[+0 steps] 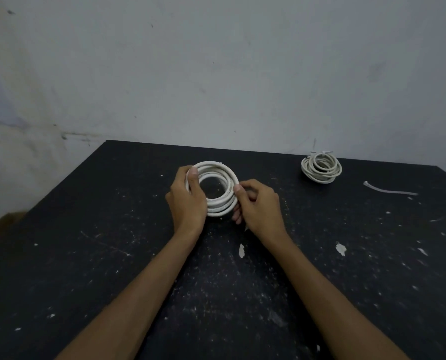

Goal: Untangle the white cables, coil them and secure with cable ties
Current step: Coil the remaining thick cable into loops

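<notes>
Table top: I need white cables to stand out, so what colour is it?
Black, flecked with white specks and scuffs, per the head view: table top under the white coil.

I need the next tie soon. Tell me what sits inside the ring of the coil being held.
Through the held coil only the bare black table shows; no tie inside. The left hand and right hand cover its sides. A loose tie lies far right.
</notes>
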